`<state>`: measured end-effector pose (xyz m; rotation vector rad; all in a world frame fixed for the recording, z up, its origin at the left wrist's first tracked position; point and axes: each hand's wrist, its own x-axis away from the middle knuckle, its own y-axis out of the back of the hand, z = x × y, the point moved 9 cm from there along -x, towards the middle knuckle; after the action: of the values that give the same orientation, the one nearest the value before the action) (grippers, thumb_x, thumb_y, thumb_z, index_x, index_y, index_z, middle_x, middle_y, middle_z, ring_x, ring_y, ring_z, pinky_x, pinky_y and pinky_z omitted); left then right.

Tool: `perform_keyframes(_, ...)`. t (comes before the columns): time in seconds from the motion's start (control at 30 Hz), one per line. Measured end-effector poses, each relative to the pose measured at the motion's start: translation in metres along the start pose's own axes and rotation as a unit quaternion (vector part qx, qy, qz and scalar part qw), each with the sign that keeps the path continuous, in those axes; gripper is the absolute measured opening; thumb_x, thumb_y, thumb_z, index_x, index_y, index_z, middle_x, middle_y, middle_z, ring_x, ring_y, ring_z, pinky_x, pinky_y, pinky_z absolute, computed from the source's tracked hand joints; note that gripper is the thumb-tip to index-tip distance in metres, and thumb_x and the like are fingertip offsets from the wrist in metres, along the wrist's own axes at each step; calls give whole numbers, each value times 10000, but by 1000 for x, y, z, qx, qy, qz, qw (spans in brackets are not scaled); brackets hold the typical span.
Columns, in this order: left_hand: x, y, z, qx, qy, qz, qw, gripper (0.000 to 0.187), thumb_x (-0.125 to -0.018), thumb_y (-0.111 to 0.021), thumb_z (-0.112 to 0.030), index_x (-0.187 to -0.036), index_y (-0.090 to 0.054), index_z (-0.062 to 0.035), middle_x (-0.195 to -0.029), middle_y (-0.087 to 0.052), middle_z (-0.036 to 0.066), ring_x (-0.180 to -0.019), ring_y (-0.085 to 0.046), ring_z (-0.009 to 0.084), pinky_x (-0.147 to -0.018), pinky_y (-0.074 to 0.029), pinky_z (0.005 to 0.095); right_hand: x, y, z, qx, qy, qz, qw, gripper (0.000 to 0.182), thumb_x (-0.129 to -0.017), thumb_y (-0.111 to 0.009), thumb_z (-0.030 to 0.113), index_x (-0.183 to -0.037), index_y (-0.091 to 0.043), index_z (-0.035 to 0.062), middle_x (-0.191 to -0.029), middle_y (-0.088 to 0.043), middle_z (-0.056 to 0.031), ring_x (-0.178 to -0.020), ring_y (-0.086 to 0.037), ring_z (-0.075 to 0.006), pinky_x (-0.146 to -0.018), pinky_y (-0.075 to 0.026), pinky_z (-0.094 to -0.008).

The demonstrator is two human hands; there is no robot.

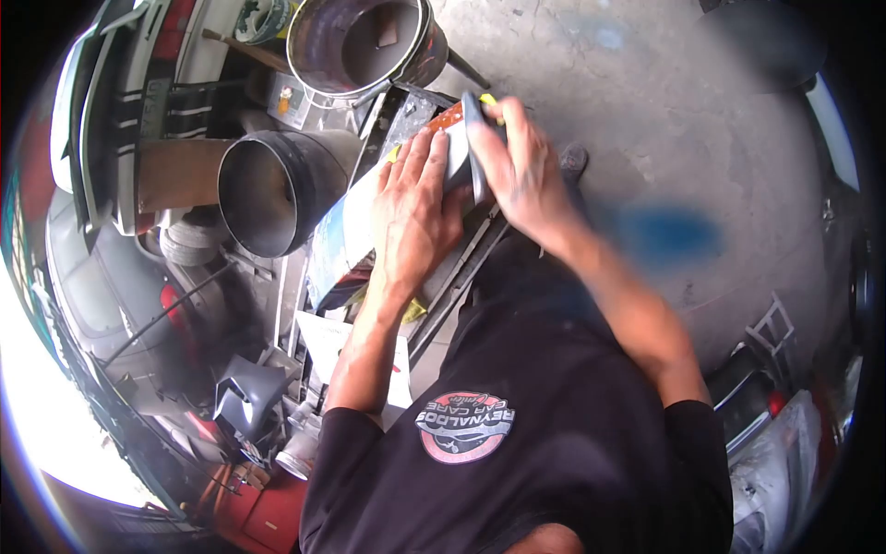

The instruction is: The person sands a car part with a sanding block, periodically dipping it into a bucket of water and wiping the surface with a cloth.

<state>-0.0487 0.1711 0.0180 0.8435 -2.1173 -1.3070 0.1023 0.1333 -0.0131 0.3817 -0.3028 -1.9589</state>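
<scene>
A long box-like piece (pixel 343 231), pale blue and white with a reddish-brown patch at its far end, lies slanted on a dark metal stand (pixel 452 294). My left hand (pixel 417 198) rests flat on top of it, fingers stretched toward the far end. At that end my right hand (pixel 519 166) is closed on a thin grey pad-like piece (pixel 473 138), which stands against the end of the long piece. A bit of yellow shows by the right fingertips. What the right palm covers is hidden.
Beyond the stand is a large metal bucket (pixel 360 46). A black open cylinder (pixel 260 194) lies left of the long piece. White paper (pixel 323 346) sits below it. A dark car (pixel 115 286) and a red cabinet (pixel 258 512) are at the left; concrete floor (pixel 637 120) spreads right.
</scene>
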Motion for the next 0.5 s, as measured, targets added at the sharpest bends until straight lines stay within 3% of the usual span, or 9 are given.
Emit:
perform_keyframes(0.03,1,1,-1,0,-5,-2,1000,711,-904,-819,-211,-1529,-585,33,-1587,-586,271,-1478,-553,449,-1238,-402,557,-9,-6,3,51,40,40,997,222,-1113,-610,224,-1207,-638,26,-1198,-694,-253,-1064,-717,-461,-941,-575,-509)
perform_keyframes(0.07,1,3,-4,-5,-9,-8,1000,703,-911,-816,-224,-1525,-585,31,-1578,-594,265,-1473,-557,447,-1231,-407,556,-18,-6,-13,-16,-80,47,996,187,-1117,-587,211,-1194,-666,60,-1179,-697,-242,-1067,-720,-452,-934,-576,-503)
perform_keyframes(0.1,3,3,-4,-2,-11,-10,1000,703,-911,-816,-224,-1525,-585,31,-1578,-594,265,-1473,-557,447,-1231,-407,556,-11,-5,-13,-12,-78,46,996,187,-1117,-587,211,-1194,-666,60,-1179,-697,-242,-1067,-720,-452,-934,-576,-503)
perform_keyframes(0.17,2,1,-2,-19,-18,-20,999,694,-918,-811,-236,-1521,-588,25,-1566,-603,262,-1459,-566,447,-1219,-415,559,10,4,24,82,89,3,993,204,-1113,-602,221,-1196,-671,48,-1179,-702,-242,-1041,-725,-454,-897,-576,-517)
perform_keyframes(0.2,0,1,0,-16,-11,-21,1000,694,-918,-811,-236,-1521,-588,25,-1566,-603,262,-1459,-566,447,-1219,-415,559,19,3,0,-60,-110,-16,992,197,-1104,-612,214,-1187,-682,50,-1187,-699,-243,-1039,-728,-456,-891,-581,-520)
perform_keyframes(0.3,3,2,-2,-9,-11,-6,1000,690,-921,-808,-243,-1521,-590,20,-1568,-601,263,-1461,-564,450,-1213,-417,565,-9,-4,-18,-62,-115,30,991,187,-1103,-615,209,-1186,-691,61,-1217,-696,-246,-1040,-730,-459,-927,-590,-502)
perform_keyframes(0.33,2,0,-1,-3,-11,-9,1000,691,-918,-808,-238,-1521,-589,18,-1571,-598,263,-1463,-562,453,-1213,-416,569,-27,-5,-1,43,55,48,996,190,-1097,-617,202,-1201,-688,59,-1214,-696,-246,-1033,-729,-455,-920,-589,-493)
perform_keyframes(0.37,1,1,-1,4,-11,-14,1000,692,-915,-809,-233,-1522,-588,16,-1574,-595,263,-1464,-560,455,-1212,-415,573,-19,-3,-2,44,56,47,996,190,-1097,-617,202,-1201,-688,59,-1214,-696,-246,-1033,-729,-455,-920,-589,-493)
perform_keyframes(0.5,-1,9,-3,-19,-14,-32,999,698,-878,-825,-163,-1512,-605,31,-1546,-625,249,-1418,-597,438,-1202,-446,523,6,0,-1,-66,-94,53,992,166,-1046,-643,151,-1173,-693,56,-1151,-692,-210,-1005,-730,-440,-892,-586,-507)
